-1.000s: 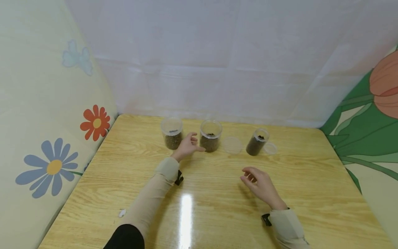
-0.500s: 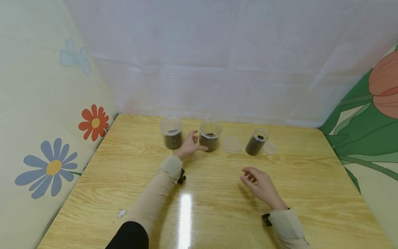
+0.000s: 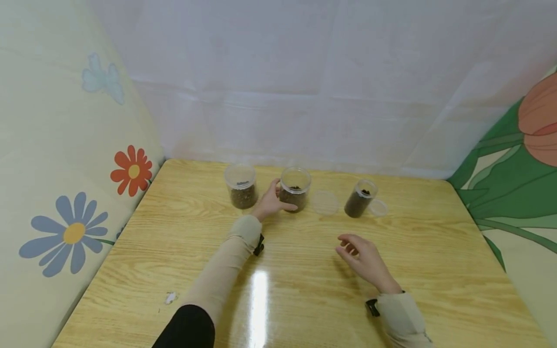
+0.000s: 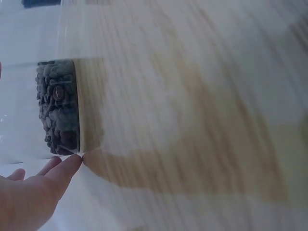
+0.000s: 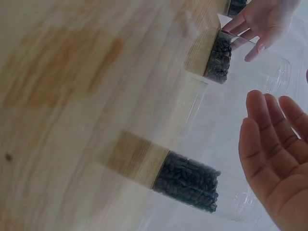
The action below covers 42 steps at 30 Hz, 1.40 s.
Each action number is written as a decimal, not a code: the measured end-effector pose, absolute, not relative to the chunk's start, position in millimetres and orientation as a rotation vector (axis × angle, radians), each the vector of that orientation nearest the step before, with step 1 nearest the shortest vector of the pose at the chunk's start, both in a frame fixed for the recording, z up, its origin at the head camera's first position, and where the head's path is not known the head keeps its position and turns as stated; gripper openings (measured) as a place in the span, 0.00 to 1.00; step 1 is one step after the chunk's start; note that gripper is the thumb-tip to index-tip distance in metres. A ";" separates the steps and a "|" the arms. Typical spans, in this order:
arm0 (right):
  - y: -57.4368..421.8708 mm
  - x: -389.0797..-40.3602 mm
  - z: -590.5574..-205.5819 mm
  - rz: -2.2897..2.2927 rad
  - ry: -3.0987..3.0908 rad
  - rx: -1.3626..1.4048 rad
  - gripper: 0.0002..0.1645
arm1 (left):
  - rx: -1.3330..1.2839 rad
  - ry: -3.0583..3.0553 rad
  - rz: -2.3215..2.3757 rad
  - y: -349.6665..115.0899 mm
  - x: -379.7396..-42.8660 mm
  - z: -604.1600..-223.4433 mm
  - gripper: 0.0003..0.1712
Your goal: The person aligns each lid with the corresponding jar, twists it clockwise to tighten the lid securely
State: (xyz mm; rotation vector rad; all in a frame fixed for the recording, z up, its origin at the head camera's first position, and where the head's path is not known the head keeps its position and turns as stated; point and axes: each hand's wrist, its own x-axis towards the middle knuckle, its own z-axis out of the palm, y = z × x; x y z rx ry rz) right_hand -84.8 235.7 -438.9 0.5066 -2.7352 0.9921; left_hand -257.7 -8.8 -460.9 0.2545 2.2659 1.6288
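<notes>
A clear round jar [image 3: 300,195], partly filled with dark bean-like pieces [image 4: 57,103], stands upright on the table. My left hand [image 3: 271,202] is at its left side, the thumb across the front and the fingers spread along the side. In the left wrist view the fingertips [image 4: 72,162] lie at the jar's base edge; contact is hard to tell. My right hand [image 3: 363,256] hovers over the table nearer to me, fingers loosely bent, holding nothing. Beyond it is a narrower jar [image 3: 358,203] of dark elongated pieces [image 5: 187,180].
Another wide jar [image 3: 241,191] with dark contents stands to the left of the left hand. Flat clear discs, like lids, lie on the table: a larger disc [image 3: 325,202] beside the middle jar and a smaller disc [image 3: 378,208] by the narrow jar. A white cloth [image 3: 278,96] hangs behind.
My left hand has moved right, from the gap between the wide jars up to the middle jar, its thumb now farther across the front. The right hand and the jars have stayed put.
</notes>
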 end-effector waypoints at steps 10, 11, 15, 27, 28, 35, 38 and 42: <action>235.3 -85.0 -438.8 1.004 -2.764 0.496 0.15 | 0.308 2.217 1.709 -4.2 -259.8 -464.1 0.61; 235.0 -84.9 -438.6 1.008 -2.766 0.496 0.15 | 0.311 2.212 1.715 -4.1 -260.3 -464.8 0.61; 234.2 -85.2 -438.7 1.023 -2.764 0.497 0.15 | 0.314 2.210 1.740 -3.8 -262.0 -466.7 0.61; 232.2 -92.0 -435.5 1.030 -2.764 0.523 0.16 | 0.386 2.230 1.740 -3.4 -264.4 -474.7 0.56; 232.0 -93.4 -434.4 1.022 -2.767 0.524 0.16 | 0.393 2.224 1.747 -3.2 -264.6 -475.0 0.56; 231.0 -107.0 -427.7 0.977 -2.781 0.533 0.17 | 0.406 2.178 1.757 -1.7 -264.4 -473.5 0.56; 229.5 -112.6 -426.5 0.971 -2.791 0.527 0.18 | 0.413 2.151 1.773 -1.1 -264.4 -473.0 0.56; 227.4 -120.8 -425.2 0.964 -2.801 0.511 0.20 | 0.410 2.154 1.771 -0.3 -263.6 -472.0 0.56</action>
